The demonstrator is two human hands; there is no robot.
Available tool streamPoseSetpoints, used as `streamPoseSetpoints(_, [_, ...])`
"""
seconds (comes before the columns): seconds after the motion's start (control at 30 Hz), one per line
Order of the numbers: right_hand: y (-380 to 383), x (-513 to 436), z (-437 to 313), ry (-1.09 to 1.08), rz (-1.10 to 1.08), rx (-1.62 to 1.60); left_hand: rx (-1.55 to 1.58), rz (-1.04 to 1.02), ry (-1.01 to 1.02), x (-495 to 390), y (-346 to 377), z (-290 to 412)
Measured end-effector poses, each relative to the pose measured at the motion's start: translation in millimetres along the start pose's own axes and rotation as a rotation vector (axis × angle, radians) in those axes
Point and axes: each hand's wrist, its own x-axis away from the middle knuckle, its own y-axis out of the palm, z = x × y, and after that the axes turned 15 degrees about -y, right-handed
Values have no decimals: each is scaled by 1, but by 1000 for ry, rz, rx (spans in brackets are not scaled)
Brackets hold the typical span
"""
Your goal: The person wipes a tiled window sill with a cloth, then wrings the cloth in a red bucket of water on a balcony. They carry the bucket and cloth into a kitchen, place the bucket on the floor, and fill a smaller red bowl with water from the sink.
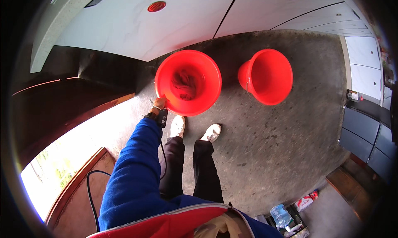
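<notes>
My left hand (159, 103) grips the lower left rim of a wide red plastic basin (210, 78). A wet-looking, crumpled dark red cloth (185, 83) lies in the bottom of the basin. To the right of it a red plastic bucket (270, 76) with a thin handle tilts in the view, its inside showing nothing held in it. A small black device with a cable is strapped at my left wrist. My right hand is out of view; before me are the basin, the bucket and the concrete floor.
White cabinet fronts (130, 26) run along the far side. At left is an open doorway with a wooden door frame (74, 185). Grey cabinets (360, 126) stand at right, above a wooden board (349, 188). A large clear plastic bottle (280, 215) and packets lie at the lower right.
</notes>
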Motion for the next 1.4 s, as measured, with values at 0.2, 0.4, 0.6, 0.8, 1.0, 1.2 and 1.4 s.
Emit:
streamPoseSetpoints(0.2, [3,-2,-5,14,-13,19,-6,-152,-7,-30,-26,-17])
streamPoseSetpoints(0.4, [1,-1,-18,-5,-11,43,-522,187,349,-91,-34,-40])
streamPoseSetpoints(0.6, [-11,-18,-45,-113,13,90,-1085,265,437,-32,-37,-19])
streamPoseSetpoints(0.8, [-40,-32,-105,-233,61,158,-1326,362,667,28,-61,6])
streamPoseSetpoints(1.0, [-61,-16,-121,-256,68,200,-742,328,335,-3,-74,-27])
streamPoseSetpoints(1.2, [-86,-5,-71,-170,21,247,-683,178,281,-27,-33,-73])
streamPoseSetpoints(1.4, [-144,3,-17,-61,-76,318,407,22,279,5,21,-70])
